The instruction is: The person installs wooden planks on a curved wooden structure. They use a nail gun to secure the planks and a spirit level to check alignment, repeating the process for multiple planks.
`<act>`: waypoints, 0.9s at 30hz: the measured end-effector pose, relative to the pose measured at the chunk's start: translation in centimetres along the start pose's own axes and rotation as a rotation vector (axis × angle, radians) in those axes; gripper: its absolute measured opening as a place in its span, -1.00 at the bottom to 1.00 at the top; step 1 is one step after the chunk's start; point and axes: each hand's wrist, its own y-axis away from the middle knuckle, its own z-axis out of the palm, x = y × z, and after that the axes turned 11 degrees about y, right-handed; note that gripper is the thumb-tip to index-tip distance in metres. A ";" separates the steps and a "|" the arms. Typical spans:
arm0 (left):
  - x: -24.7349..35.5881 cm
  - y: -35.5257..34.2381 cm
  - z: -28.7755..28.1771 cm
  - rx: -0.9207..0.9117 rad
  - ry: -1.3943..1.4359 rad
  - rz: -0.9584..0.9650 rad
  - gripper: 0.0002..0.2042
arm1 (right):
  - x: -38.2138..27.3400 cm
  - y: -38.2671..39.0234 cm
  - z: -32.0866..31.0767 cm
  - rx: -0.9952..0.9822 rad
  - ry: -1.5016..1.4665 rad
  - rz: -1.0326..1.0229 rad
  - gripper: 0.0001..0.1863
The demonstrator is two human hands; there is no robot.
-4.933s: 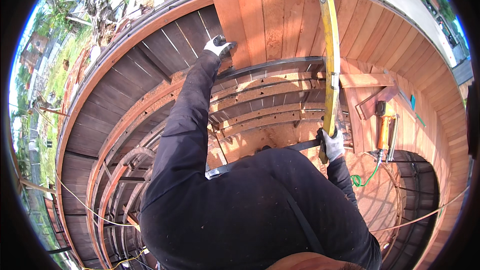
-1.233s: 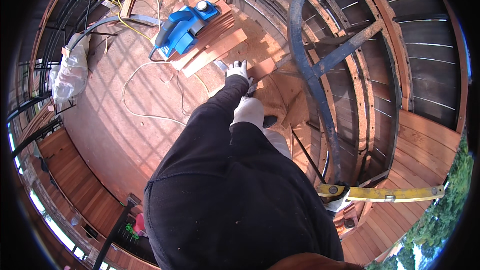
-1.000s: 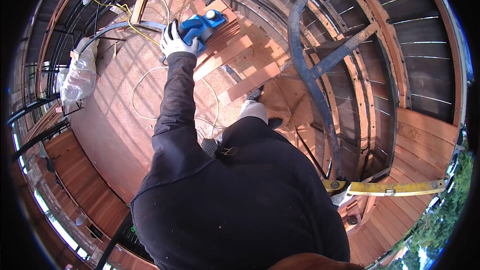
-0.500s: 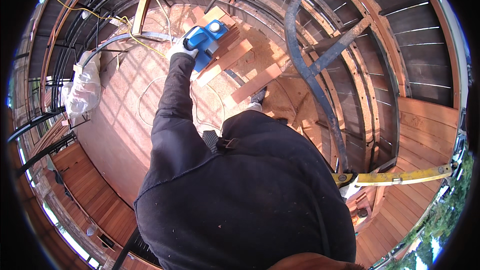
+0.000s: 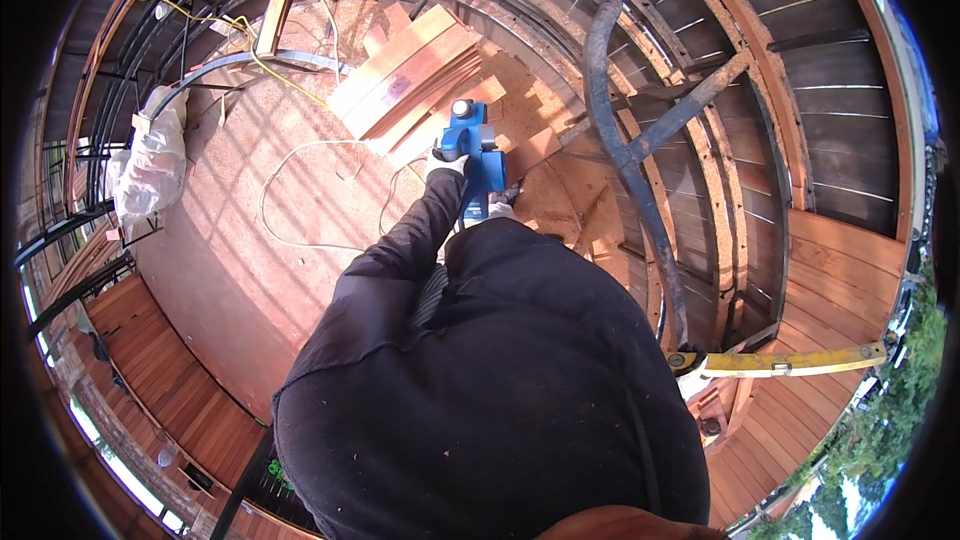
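My left hand point(image 5: 447, 162), in a white and dark glove, grips the handle of a blue electric planer point(image 5: 486, 168), held above the floor boards just beyond my body. A short reddish board point(image 5: 533, 151) lies beside it. The stack of reddish planks point(image 5: 400, 65) lies farther forward on the dusty floor point(image 5: 230, 240). At my right side, partly hidden by my dark sleeve and body, my gloved right hand point(image 5: 692, 374) grips a long yellow spirit level point(image 5: 800, 360), which reaches out over the curved plank surface point(image 5: 830, 285).
A curved dark steel bar point(image 5: 615, 120) with a brace runs along the right framework. At the left are a white plastic-wrapped bundle point(image 5: 145, 175), a slatted bench point(image 5: 160, 360) and steel frames. Pale and yellow cords point(image 5: 270, 205) cross the floor. Greenery point(image 5: 880, 390) shows outside at lower right.
My left hand took hold of the planer on the plank stack and has moved it rightward and toward my body, uncovering the planks. My right hand still holds the level.
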 end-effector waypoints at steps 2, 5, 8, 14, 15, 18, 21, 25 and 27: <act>-1.8 1.2 2.5 0.082 0.224 0.152 -0.36 | -0.5 0.2 -0.1 0.007 0.004 0.001 -0.74; -2.8 1.8 4.0 0.131 0.226 0.009 -0.21 | -0.8 0.7 -0.2 0.014 0.007 0.004 -0.74; -6.8 -1.2 4.8 0.220 0.234 0.227 -0.12 | -0.8 1.2 -0.3 0.023 0.004 0.015 -0.74; -2.8 2.0 6.6 0.246 0.700 0.152 -0.08 | -1.1 1.2 -0.4 0.015 0.014 0.015 -0.75; -3.5 1.7 6.9 0.207 0.653 0.116 -0.10 | -1.2 1.2 -0.3 0.012 0.013 0.017 -0.75; -6.0 1.3 7.3 0.015 0.462 -0.035 -0.13 | -1.2 1.3 -0.5 0.014 0.013 0.013 -0.75; -6.5 0.4 6.8 -0.144 0.321 -0.120 -0.17 | -1.1 1.2 -0.2 0.008 0.000 0.014 -0.75; -6.1 -1.6 4.4 -0.128 0.151 -0.012 -0.22 | -1.3 0.7 0.1 0.000 -0.014 0.004 -0.76; -4.7 -2.8 1.4 -0.048 -0.042 0.140 -0.24 | -0.9 1.0 0.2 0.011 -0.029 0.013 -0.76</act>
